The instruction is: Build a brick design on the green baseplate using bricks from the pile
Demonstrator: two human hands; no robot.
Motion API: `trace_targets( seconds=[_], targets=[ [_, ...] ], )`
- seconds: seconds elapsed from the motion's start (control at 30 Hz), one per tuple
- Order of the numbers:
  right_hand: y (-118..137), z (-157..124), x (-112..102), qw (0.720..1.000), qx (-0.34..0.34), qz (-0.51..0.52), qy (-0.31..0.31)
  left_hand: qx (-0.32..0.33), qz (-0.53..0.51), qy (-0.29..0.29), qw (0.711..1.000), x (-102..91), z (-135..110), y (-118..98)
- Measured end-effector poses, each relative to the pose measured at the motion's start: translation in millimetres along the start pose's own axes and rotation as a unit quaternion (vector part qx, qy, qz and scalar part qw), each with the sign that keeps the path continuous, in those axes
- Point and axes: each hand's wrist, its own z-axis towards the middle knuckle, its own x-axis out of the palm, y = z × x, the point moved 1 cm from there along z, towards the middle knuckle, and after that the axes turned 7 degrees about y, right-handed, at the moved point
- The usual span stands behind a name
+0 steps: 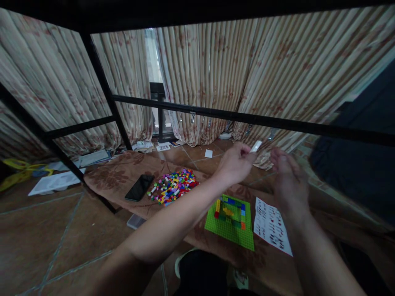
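My left hand (pixel 235 163) is raised above the far edge of the bench. Between its thumb and fingers it pinches a small white oblong piece (pixel 256 146), whose kind I cannot make out. To the right, my right hand (pixel 290 179) is held up apart from it, fingers loosely extended and nothing seen in them. Below the hands lies a green studded baseplate (pixel 228 238) with a partial ring of red, yellow, blue and orange toy bricks (pixel 231 209) on it. A heap of mixed small bricks (pixel 175 185) lies left of my forearm.
A cloth-covered bench (pixel 111 170) carries a black phone (pixel 139 187) and a printed sheet (pixel 271 226). A dark metal bar (pixel 200 110) crosses behind the hands, with striped curtains (pixel 203 70) beyond. Papers and a white tray (pixel 55 181) lie on the tiled floor.
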Motion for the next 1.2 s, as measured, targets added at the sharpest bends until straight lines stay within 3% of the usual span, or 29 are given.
trace_targets(
  seconds=[0.1,0.23,0.37,0.5,0.8,0.93,1.03,1.13,1.2],
  targets=[
    [-34.6,-38.4,-0.6,0.992,0.103,0.063,0.022,-0.078,-0.023,0.002,0.997,2.2,-45.5,42.3],
    [-87.9,-117.7,3.6,0.958,0.27,0.056,0.082,-0.239,-0.061,0.017,0.969,17.1,-135.1,105.4],
    [-113.1,-183.8,11.6,0.938,0.321,0.018,0.13,-0.323,-0.036,0.032,0.945,28.1,-203.0,135.5],
    [-116.2,-210.4,19.0,0.929,0.339,-0.009,0.149,-0.321,0.015,0.05,0.945,29.0,-224.0,137.8],
    [-119.5,-218.0,28.6,0.92,0.346,-0.012,0.184,-0.296,0.1,0.076,0.947,15.8,-229.0,139.5],
    [-117.7,-212.1,48.4,0.924,0.314,-0.021,0.216,-0.272,0.09,0.029,0.958,-13.4,-231.9,145.2],
    [-116.4,-206.5,66.5,0.917,0.314,-0.018,0.244,-0.264,0.124,-0.065,0.954,-58.9,-231.1,154.4],
    [-113.3,-207.1,78.7,0.906,0.331,0.013,0.262,-0.239,0.26,-0.166,0.921,-112.8,-227.5,165.9],
    [-110.6,-211.3,81.9,0.896,0.351,0.042,0.267,-0.248,0.366,-0.186,0.878,-140.2,-223.9,175.9]
  ],
)
